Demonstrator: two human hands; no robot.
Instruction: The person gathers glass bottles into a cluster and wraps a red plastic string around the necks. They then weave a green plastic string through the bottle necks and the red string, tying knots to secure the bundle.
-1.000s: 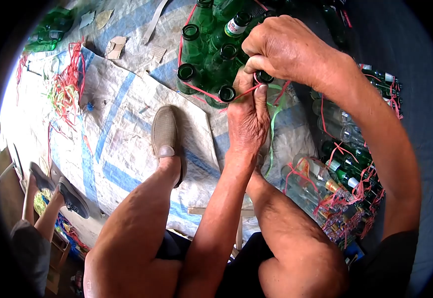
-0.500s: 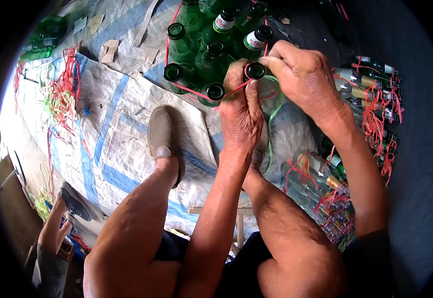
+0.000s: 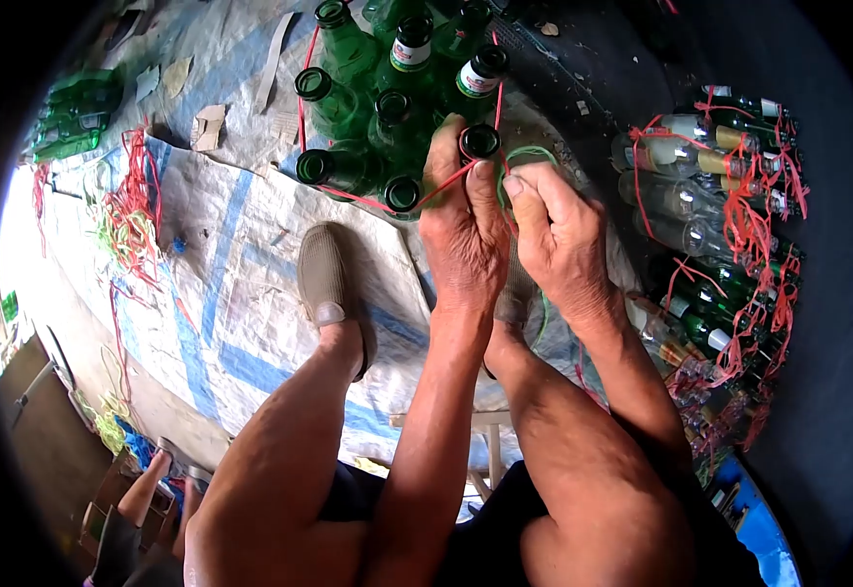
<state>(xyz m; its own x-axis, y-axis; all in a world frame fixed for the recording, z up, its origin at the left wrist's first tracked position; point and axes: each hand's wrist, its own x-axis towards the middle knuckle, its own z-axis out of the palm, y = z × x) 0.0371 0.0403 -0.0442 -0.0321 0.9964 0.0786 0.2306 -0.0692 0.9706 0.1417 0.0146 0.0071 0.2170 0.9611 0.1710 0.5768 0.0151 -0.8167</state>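
A cluster of green glass bottles (image 3: pixel 348 108) stands upright between the feet, with a red plastic string (image 3: pixel 358 200) looped around their necks. My left hand (image 3: pixel 466 235) is closed about the neck of the nearest right bottle (image 3: pixel 479 142), thumb in front and index finger behind. Just right of it, my right hand (image 3: pixel 563 230) pinches the string beside that neck. A green string (image 3: pixel 532 152) curves from behind the bottle toward the right fingers. Two bottles of the cluster carry white neck labels.
Tied bundles of bottles (image 3: pixel 691 186) lie on the right. A heap of red and pale-green strings (image 3: pixel 131 210) sits on the white-and-blue sheet (image 3: pixel 221 245) at left. More green bottles (image 3: pixel 79 112) lie far left. Another person's leg (image 3: pixel 143 489) shows at lower left.
My right hand has come down and toward me, from above the bottle neck to beside it. My left hand stays at the same neck. The view has shifted slightly.
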